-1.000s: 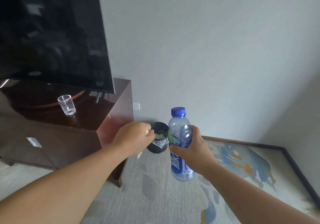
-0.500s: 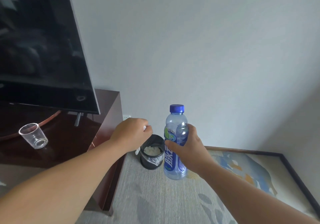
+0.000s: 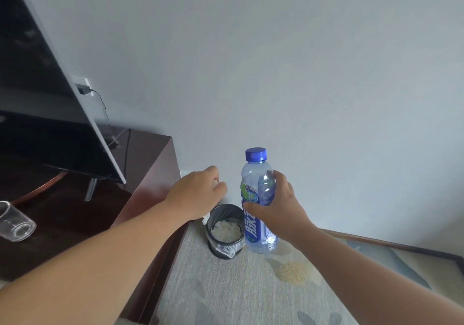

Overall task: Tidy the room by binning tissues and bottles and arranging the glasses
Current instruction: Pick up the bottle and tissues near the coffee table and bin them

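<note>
while the right hand grips a clear plastic bottle upright around its middle, the label faces the camera: big white chinese characters run down a blue band, the upper one partly under the thumb, so i cannot read them whole. above them sits a round green and white emblem whose tiny print is too small to make out. the blue cap is on. the bottle hangs in the air just right of a small dark bin and covers part of its rim. the bin stands on the floor by the wall, beside the dark cabinet, lined with a clear bag, with white tissues lying inside. the left hand is curled into a fist above the bin's left edge; a scrap of white tissue peeks out below the palm, the rest hidden in the fist. on the cabinet a clear glass is cut off by the left edge of the frame, below a black tv.
</note>
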